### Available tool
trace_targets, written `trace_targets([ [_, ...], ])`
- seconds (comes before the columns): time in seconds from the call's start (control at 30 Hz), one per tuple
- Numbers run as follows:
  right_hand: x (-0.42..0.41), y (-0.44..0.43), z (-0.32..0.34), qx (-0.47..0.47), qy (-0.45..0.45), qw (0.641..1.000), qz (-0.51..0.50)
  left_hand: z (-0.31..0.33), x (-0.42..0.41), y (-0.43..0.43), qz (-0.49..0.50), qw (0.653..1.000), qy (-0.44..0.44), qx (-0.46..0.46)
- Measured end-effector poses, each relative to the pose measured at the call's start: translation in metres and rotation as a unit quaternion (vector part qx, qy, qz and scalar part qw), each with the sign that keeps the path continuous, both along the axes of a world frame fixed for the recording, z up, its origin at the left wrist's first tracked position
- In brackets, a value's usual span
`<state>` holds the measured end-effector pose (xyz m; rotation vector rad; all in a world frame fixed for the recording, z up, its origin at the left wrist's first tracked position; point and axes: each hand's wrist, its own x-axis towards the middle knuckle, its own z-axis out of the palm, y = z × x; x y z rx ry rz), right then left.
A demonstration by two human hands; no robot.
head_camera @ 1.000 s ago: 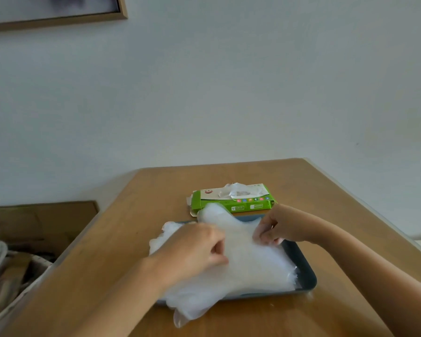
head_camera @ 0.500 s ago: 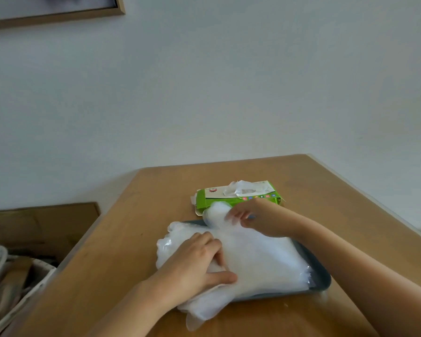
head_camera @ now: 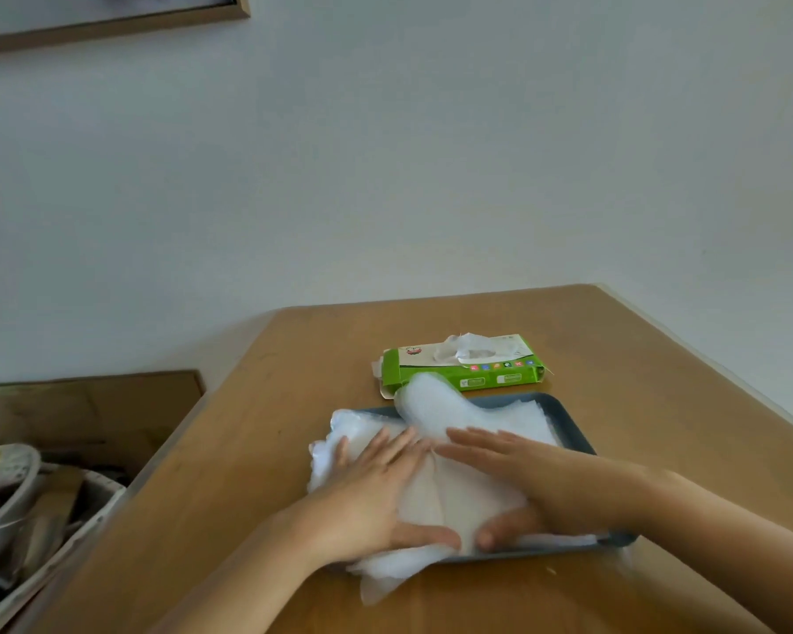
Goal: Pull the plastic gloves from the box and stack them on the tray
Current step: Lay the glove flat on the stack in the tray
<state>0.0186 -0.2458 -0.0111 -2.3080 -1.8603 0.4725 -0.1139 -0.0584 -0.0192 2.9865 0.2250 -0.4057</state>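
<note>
Right hand [head_camera: 536, 482] has dropped flat beside left hand [head_camera: 372, 496].
Two hands' fingers straight, pressing one glove pile [head_camera: 440, 414]; one tray [head_camera: 573, 432], one box [head_camera: 463, 375].

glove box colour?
Bright green sides with a white top panel, on the glove box; the only view, head, shows it clearly.

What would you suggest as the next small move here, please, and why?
Probably lift the right hand and reach to the green box to pinch the glove poking from its opening. It and the left hand lie flat on the glove stack on the tray, holding nothing; the box sits just behind.
</note>
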Motion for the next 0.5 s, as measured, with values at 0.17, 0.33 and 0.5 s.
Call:
trace_targets([
  [0.17, 0.019, -0.018, 0.007, -0.131, -0.02, 0.991, -0.03, 0.03, -0.01, 0.027, 0.021, 0.996, 0.075, 0.045],
  [0.33, 0.025, -0.015, 0.029, -0.162, 0.051, 0.983, -0.068, 0.049, -0.007, 0.04, 0.01, 0.992, 0.12, -0.025],
  [0.5, 0.048, 0.003, 0.048, 0.044, 0.046, 0.986, -0.155, 0.084, 0.015, 0.051, 0.035, 0.992, 0.043, -0.117],
])
